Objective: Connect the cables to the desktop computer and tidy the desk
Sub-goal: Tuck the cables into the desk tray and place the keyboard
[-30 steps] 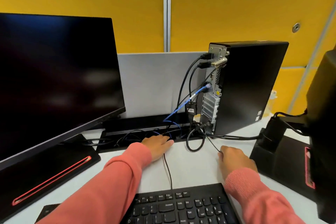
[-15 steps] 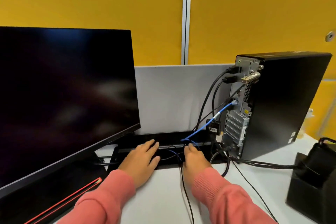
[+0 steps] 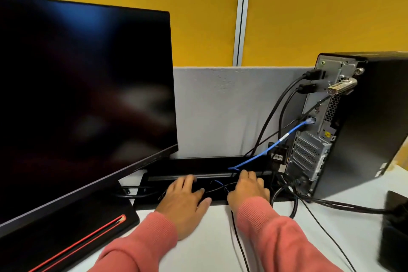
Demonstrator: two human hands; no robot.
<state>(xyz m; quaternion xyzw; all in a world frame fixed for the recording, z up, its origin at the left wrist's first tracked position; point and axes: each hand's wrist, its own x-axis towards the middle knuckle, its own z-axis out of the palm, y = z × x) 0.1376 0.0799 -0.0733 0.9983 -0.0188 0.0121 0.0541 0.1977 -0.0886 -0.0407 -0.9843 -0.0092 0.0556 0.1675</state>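
Observation:
The black desktop computer (image 3: 362,121) stands at the right with its rear panel turned to me. Two thick black cables (image 3: 284,104) and a blue network cable (image 3: 273,150) are plugged into it and drop into the black cable tray (image 3: 198,166) at the desk's back edge. My left hand (image 3: 184,199) lies flat on the tray's front lip, fingers spread. My right hand (image 3: 248,187) rests beside it, fingers reaching into the tray among thin black and blue wires. A thin black cable (image 3: 239,243) runs between my wrists toward me.
A large dark monitor (image 3: 81,104) fills the left, its black base with a red stripe (image 3: 72,236) on the white desk (image 3: 207,238). A second black stand (image 3: 395,227) sits at the right edge. Loose black cables (image 3: 331,205) loop beside the computer. Grey and yellow partitions stand behind.
Both hands moved forward from the desk surface to the cable tray, and my view shifted closer and left. The keyboard dropped out of view.

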